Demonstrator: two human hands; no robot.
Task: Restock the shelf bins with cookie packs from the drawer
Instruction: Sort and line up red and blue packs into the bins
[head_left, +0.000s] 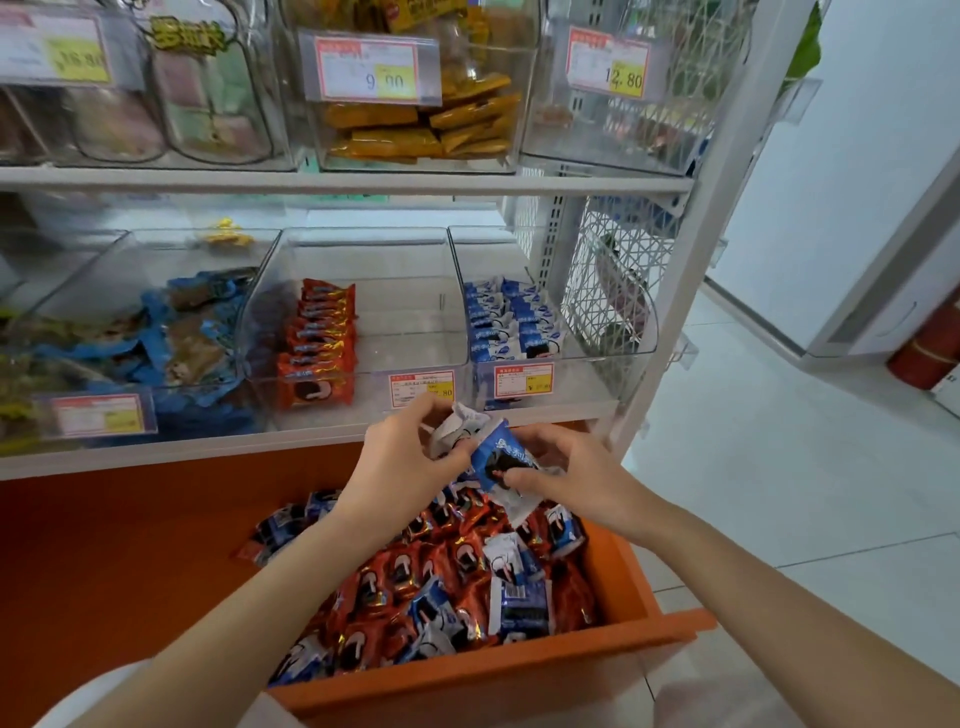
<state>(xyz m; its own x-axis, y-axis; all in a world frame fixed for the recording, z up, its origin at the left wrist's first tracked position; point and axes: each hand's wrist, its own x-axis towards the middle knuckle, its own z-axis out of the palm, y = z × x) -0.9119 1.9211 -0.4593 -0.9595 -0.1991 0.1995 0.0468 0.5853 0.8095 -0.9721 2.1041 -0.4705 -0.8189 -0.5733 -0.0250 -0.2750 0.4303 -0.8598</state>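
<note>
Orange drawer (467, 675) stands open below the lower shelf (208, 452), heaped with loose cookie packs (441, 587), red and blue wrappers mixed. Both your hands are above the drawer's back end, just in front of the shelf edge.

Your left hand (410, 452) has its fingers curled round a crumpled white-and-blue pack (457, 423); the thumb lies across the front. Your right hand (566, 467) pinches a blue cookie pack (496, 457) between thumb and fingers, holding it tilted, printed face toward you. The two held packs touch each other between the hands. More white wrapper shows under the right hand; you cannot tell whether that is a third pack.

On the lower shelf sit three clear bins side by side. The middle bin (410, 312) holds one row of red packs (317, 343) standing on edge along its left wall; the rest of its floor is bare. The right bin (623, 332) holds blue packs (511, 322) in two rows against its left side. The left bin (130, 249) is piled with blue-and-brown snack bags (171, 332). Price tags (422, 387) hang on the bin fronts, just above your hands.

On the upper shelf (311, 182), a clear bin (519, 130) holds orange packets (415, 119); the neighbours are blurred. A red cylinder (924, 348) stands on the floor at far right.
</note>
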